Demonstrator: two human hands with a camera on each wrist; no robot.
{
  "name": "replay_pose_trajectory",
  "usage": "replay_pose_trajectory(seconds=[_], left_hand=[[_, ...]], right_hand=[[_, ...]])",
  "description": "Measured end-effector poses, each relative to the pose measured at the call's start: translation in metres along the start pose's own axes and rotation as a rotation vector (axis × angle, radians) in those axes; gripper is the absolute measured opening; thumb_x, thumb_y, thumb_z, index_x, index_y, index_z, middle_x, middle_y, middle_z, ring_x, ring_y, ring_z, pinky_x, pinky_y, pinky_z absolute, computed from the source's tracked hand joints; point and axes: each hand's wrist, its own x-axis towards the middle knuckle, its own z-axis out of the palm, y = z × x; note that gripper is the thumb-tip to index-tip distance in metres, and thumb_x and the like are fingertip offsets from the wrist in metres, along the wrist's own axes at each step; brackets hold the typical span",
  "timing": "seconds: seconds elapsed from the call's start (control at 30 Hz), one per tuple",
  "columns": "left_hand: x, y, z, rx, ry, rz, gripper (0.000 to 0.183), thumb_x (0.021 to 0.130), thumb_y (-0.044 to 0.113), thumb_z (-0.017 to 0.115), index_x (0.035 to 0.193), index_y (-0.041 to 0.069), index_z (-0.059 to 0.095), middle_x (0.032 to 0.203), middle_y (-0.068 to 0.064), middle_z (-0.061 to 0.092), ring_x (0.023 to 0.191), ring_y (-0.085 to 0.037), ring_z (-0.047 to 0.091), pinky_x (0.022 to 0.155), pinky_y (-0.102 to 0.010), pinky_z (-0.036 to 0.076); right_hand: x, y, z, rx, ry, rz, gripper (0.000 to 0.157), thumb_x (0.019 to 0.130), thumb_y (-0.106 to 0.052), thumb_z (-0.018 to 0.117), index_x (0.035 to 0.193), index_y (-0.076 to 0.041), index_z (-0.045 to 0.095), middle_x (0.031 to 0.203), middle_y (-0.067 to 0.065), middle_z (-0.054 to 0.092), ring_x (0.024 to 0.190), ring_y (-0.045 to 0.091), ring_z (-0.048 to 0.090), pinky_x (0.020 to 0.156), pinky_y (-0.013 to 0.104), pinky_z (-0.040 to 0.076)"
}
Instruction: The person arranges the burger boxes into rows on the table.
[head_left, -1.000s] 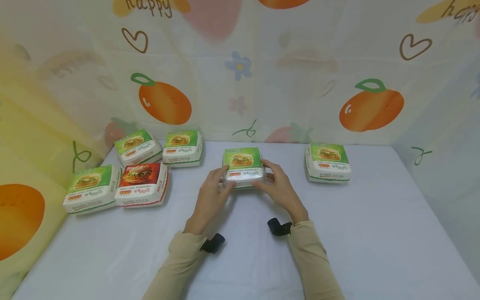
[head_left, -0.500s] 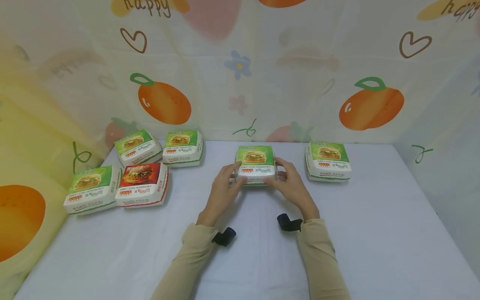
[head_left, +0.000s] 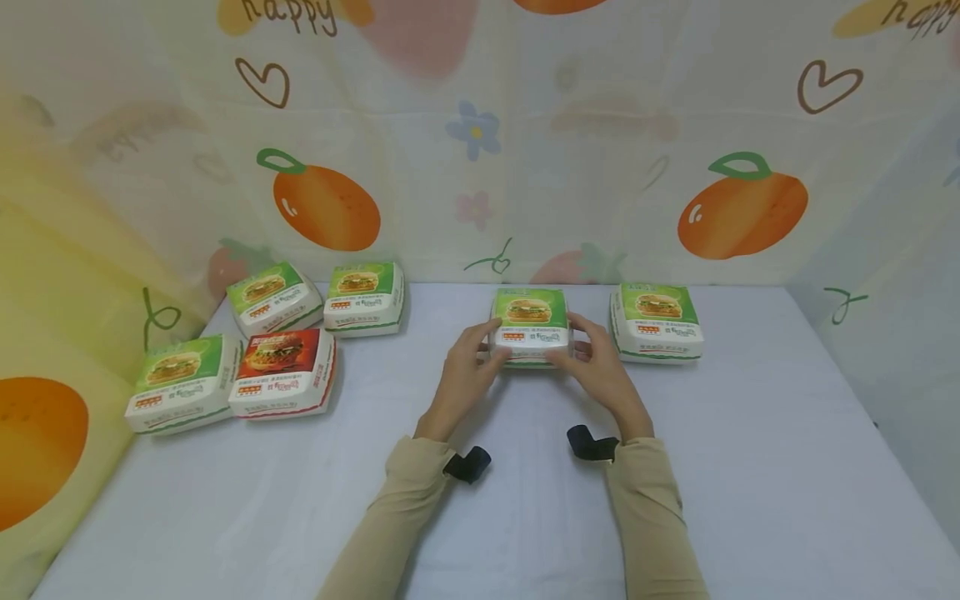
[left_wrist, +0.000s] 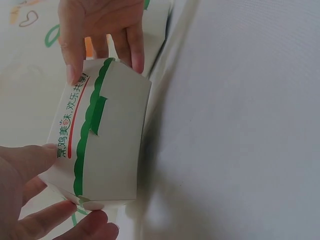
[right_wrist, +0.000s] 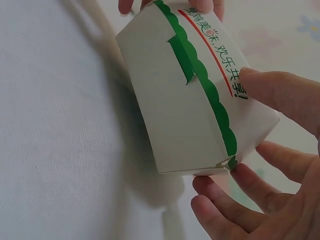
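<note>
Between my two hands is a green-and-white burger box (head_left: 531, 315), a burger picture on its lid. My left hand (head_left: 467, 377) grips its left side, thumb on the near face and other fingers round the side and lower corner. On the opposite side my right hand (head_left: 609, 373) grips it the same way. The left wrist view shows the box's (left_wrist: 112, 135) near side with a green scalloped edge and tab. From the right wrist view, the box (right_wrist: 175, 110) casts a shadow on the cloth; whether its base touches the cloth I cannot tell.
Right of my hands stands another green burger box (head_left: 657, 325). At the left are a red-topped burger box (head_left: 283, 375) and green boxes: one at front left (head_left: 180, 385), one tilted behind (head_left: 273, 298), one beside it (head_left: 365, 300). A patterned curtain (head_left: 420, 167) hangs behind the white tablecloth (head_left: 750, 467).
Both hands have moved right, carrying the green burger box with them toward the box at the right. The grip stays the same. The other boxes keep their places.
</note>
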Motion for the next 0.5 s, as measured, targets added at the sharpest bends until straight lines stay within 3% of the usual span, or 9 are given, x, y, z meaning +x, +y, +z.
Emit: replay_pose_trajectory(seconds=[0.27,0.5], left_hand=[[0.005,0.0,0.01,-0.031,-0.019,0.01,0.05,0.097,0.018,0.064,0.144,0.01,0.05,0.143,-0.015,0.053,0.116,-0.031,0.06,0.094,-0.04,0.056],[0.012,0.0,0.017,-0.044,-0.024,0.026,0.047,0.099,0.014,0.06,0.145,0.009,0.049,0.146,-0.015,0.051,0.117,-0.031,0.061,0.092,-0.038,0.057]], right_hand=[[0.0,0.004,-0.004,0.022,0.008,0.026,0.077,0.095,-0.029,0.067,0.157,-0.009,0.025,0.161,0.018,0.026,0.14,0.041,0.04,0.114,0.05,0.04],[0.001,0.007,-0.005,0.07,0.032,0.009,0.069,0.101,-0.026,0.058,0.157,-0.006,0.023,0.165,0.016,0.018,0.146,0.04,0.033,0.118,0.048,0.034]])
